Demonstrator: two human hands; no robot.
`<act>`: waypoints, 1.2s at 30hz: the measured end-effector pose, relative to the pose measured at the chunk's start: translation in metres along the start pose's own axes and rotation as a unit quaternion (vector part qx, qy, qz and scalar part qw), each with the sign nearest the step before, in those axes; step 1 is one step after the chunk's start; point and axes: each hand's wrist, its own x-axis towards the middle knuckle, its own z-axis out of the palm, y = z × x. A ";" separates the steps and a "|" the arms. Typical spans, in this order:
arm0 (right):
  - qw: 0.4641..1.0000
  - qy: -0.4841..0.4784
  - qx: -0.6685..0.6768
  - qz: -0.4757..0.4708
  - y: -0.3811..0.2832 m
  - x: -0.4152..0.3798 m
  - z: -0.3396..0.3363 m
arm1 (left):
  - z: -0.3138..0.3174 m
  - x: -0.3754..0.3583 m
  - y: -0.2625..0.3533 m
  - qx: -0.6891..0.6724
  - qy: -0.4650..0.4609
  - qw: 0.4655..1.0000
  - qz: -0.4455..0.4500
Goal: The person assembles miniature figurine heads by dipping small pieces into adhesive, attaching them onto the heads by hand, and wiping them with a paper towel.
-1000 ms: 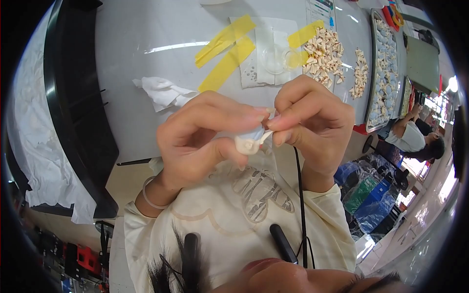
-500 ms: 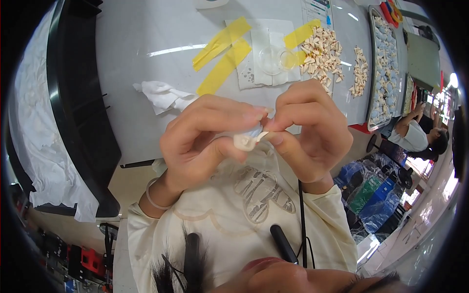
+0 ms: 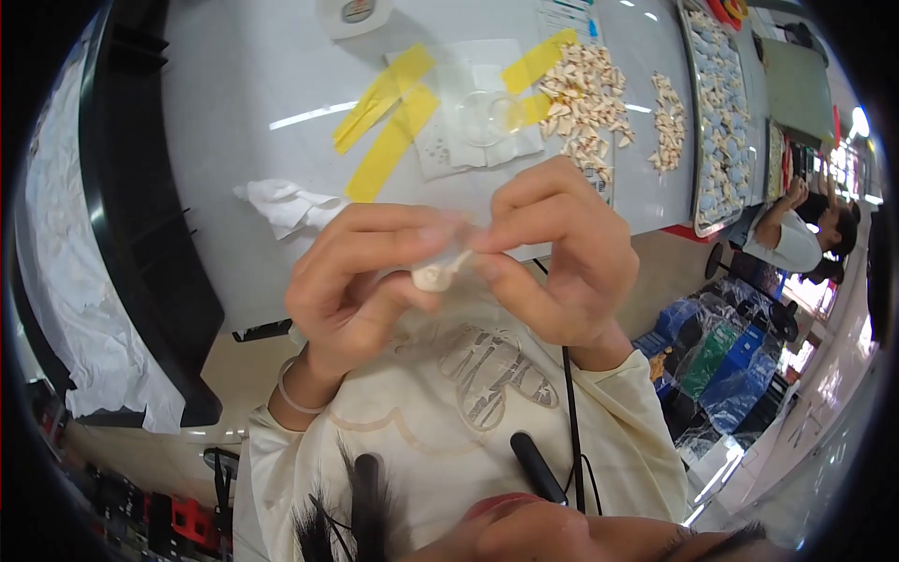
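Note:
Between its thumb and fingers, my left hand (image 3: 351, 276) holds a small rounded cream piece (image 3: 432, 278), with a pale bluish part blurred above it. My right hand (image 3: 569, 258) is closed at the other side, its thumb and index finger pinching a thin cream sliver (image 3: 462, 260) that touches the rounded piece. Both hands are raised in front of the chest, near the table's front edge. The fingertips are slightly smeared by motion.
On the grey table (image 3: 243, 84) lie crumpled tissue (image 3: 290, 208), yellow tape strips (image 3: 393, 140), a clear round dish (image 3: 487, 119) on white paper, and cream pieces (image 3: 585, 98). A filled tray (image 3: 719, 122) stands right. Another person (image 3: 787, 225) sits far right.
The view has shifted, so the table items and both hands appear farther left. The pinch on the pieces continues, with the fingertips now more blurred.

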 end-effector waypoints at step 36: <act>0.958 0.186 -0.215 0.051 0.075 -0.039 -0.103 | 0.005 0.007 0.002 -0.075 0.001 0.993 -0.090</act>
